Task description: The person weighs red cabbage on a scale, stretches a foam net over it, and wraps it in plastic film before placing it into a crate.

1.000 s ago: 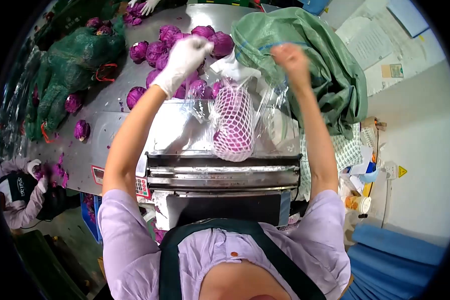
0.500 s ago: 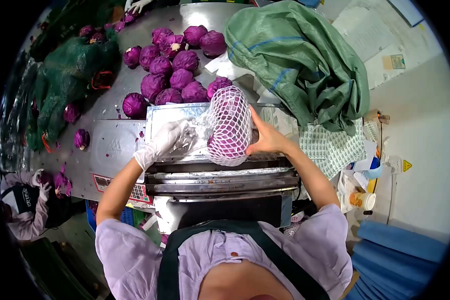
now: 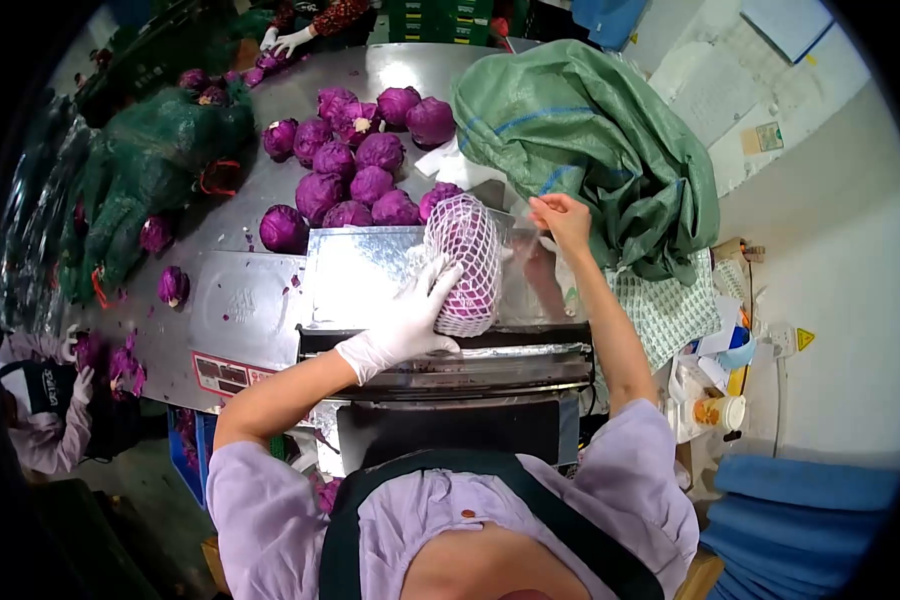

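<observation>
A purple cabbage in a white foam net [image 3: 467,265] lies on the metal plate [image 3: 355,270] of a machine. Against its left side rests my left hand [image 3: 410,315], in a white glove, with its fingers spread over the net. My bare right hand [image 3: 562,218] is raised to the right of the cabbage, apart from it, near the green woven sack [image 3: 610,130]. Its fingers are curled together, and anything between them is too small to make out. Several loose purple cabbages [image 3: 372,185] sit behind the plate.
A scale [image 3: 235,310] stands left of the machine. Green net bags [image 3: 150,150] lie at the far left. Gloved hands of another person [image 3: 292,42] are at the table's back edge; a second person [image 3: 55,400] is at the lower left. A lidded cup [image 3: 720,412] stands at the right.
My right hand has let go of the netted cabbage and moved up and right. My left hand has gone from the clear plastic at the cabbage's left onto the net. The view has shifted slightly.
</observation>
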`<state>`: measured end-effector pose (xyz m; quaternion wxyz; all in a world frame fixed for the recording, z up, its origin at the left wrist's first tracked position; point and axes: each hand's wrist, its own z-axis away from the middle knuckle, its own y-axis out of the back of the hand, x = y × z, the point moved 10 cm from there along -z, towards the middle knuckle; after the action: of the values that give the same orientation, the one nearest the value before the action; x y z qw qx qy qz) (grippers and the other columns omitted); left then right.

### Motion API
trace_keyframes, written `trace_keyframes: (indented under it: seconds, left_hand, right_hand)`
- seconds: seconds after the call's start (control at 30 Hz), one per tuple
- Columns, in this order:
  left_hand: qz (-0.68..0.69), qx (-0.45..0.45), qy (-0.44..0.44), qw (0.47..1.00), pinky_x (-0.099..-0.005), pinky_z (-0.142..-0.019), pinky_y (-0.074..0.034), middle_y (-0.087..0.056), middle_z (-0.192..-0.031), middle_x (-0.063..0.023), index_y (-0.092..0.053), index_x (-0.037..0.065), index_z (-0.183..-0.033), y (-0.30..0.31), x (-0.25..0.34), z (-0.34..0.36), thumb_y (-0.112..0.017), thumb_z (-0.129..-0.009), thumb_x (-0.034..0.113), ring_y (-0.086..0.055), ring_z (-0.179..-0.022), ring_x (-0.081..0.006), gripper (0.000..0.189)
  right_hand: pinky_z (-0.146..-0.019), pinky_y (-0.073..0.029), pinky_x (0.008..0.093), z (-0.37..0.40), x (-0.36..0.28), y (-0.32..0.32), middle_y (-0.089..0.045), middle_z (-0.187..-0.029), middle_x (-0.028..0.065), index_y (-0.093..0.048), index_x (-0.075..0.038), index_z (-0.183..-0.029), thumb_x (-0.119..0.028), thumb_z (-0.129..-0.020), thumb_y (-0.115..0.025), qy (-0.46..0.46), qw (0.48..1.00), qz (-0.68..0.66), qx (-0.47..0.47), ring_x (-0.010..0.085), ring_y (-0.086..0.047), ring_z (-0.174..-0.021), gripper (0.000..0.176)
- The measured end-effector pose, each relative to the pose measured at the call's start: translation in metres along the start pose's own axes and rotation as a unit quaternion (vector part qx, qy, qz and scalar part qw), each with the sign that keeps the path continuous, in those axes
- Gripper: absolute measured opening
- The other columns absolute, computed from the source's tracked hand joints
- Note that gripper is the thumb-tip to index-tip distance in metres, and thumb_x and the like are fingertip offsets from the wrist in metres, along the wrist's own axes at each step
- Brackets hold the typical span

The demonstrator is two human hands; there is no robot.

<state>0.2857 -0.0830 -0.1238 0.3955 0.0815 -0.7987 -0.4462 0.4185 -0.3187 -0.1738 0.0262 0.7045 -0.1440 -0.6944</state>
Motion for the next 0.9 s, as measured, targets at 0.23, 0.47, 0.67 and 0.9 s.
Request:
trace_keyframes:
  seconds: [0.23, 0.47, 0.67, 0.9]
  left_hand:
    - [-0.004, -0.003, 0.010, 1.000, -0.0410, -0.096, -0.037, -0.031, -0.130, -0.0253, -0.025, 0.008, -0.134, -0.004, -0.006, 0.000, -0.083, -0.048, 0.025, -0.039, -0.117, -0.0411, 0.105]
    - [-0.022, 0.009, -0.001, 1.000, -0.0400, -0.094, -0.040, -0.032, -0.128, -0.0252, -0.026, 0.007, -0.133, -0.004, -0.005, -0.002, -0.080, -0.055, 0.022, -0.042, -0.115, -0.0398, 0.096]
    - [-0.004, 0.048, -0.014, 0.999, -0.0389, -0.087, -0.045, -0.039, -0.124, -0.0238, -0.030, 0.005, -0.131, 0.009, -0.015, 0.001, -0.076, -0.059, 0.027, -0.047, -0.109, -0.0387, 0.089]
    - [0.111, 0.118, -0.055, 0.985, -0.0364, -0.091, -0.043, -0.043, -0.122, -0.0242, -0.027, 0.000, -0.132, 0.047, 0.013, 0.008, -0.079, -0.056, 0.023, -0.047, -0.113, -0.0352, 0.095]
  right_hand:
    - [-0.061, -0.048, 0.0377, 0.033, -0.139, 0.042, -0.063, -0.093, 0.0125, -0.062, -0.007, -0.092, -0.027, -0.062, -0.076, 0.299, 0.841, 0.354, 0.279, 0.0305, -0.062, -0.073, 0.038]
    - [-0.094, -0.037, 0.0329, 0.040, -0.103, -0.077, -0.047, -0.127, 0.0135, -0.042, -0.008, -0.128, -0.026, -0.062, -0.077, 0.312, 0.900, 0.244, -0.182, 0.0241, -0.046, -0.115, 0.078]
    - [-0.095, -0.035, 0.0323, 0.032, -0.045, -0.120, -0.050, -0.120, 0.0145, -0.041, -0.009, -0.128, -0.037, -0.066, -0.073, 0.132, 0.961, 0.037, -0.240, 0.0231, -0.048, -0.110, 0.075]
    - [-0.084, -0.042, 0.0305, 0.036, -0.019, -0.107, -0.057, -0.106, 0.0158, -0.050, -0.004, -0.118, -0.054, -0.069, -0.066, -0.010, 0.970, 0.062, -0.234, 0.0225, -0.054, -0.098, 0.072]
